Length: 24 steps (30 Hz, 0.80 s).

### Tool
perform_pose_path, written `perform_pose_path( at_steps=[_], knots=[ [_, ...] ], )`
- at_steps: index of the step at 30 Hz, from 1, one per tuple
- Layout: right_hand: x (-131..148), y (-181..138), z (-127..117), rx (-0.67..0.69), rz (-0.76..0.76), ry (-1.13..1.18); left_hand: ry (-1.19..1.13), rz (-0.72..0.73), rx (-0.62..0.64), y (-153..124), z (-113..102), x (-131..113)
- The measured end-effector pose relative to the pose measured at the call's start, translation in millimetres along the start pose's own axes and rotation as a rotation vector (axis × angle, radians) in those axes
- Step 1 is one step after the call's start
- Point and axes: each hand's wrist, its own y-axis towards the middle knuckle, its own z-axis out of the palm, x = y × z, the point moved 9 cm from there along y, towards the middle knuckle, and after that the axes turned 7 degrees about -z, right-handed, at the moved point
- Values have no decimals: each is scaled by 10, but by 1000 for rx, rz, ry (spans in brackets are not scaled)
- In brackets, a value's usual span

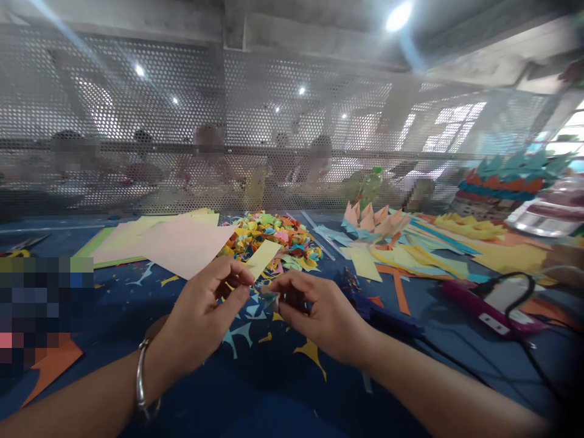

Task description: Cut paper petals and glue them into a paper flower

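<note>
My left hand (pixel 207 310), with a silver bangle (pixel 141 377) on its wrist, has thumb and fingertips pinched together; whatever lies between them is too small to make out. Close by, my right hand (pixel 319 307) pinches a small dark teal piece of paper (pixel 269 298) between thumb and fingers. A pale yellow paper strip (pixel 264 258) shows just beyond my left fingertips, and I cannot tell whether they touch it. Behind both hands rises a heap of small colourful paper pieces (pixel 274 231). Several scraps (pixel 240 336) lie on the blue tabletop (pixel 255 389) beneath.
Large paper sheets (pixel 182 237) are stacked at left. Right of my hands lies a blue glue gun (pixel 387 319) with a cord, then a purple power strip (pixel 493 313). Farther back are zigzag-cut papers (pixel 371 219), a green bottle (pixel 371 185) and a perforated metal screen (pixel 274 140).
</note>
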Motion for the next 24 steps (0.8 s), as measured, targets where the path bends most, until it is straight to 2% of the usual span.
perform_pose_path(
  at_steps=[3, 5, 17, 24],
  knots=[
    [8, 4, -31, -25, -13, -21, 143, 206, -26, -91, -9, -209],
    [22, 6, -35, -30, -27, -36, 201, 262, -13, -127, 27, -282],
    [42, 15, -30, -24, -39, -83, 337, 227, -2, -146, 88, -263],
    [23, 11, -19, -28, -44, -86, 343, 244, 0, -158, 95, -286]
  ],
)
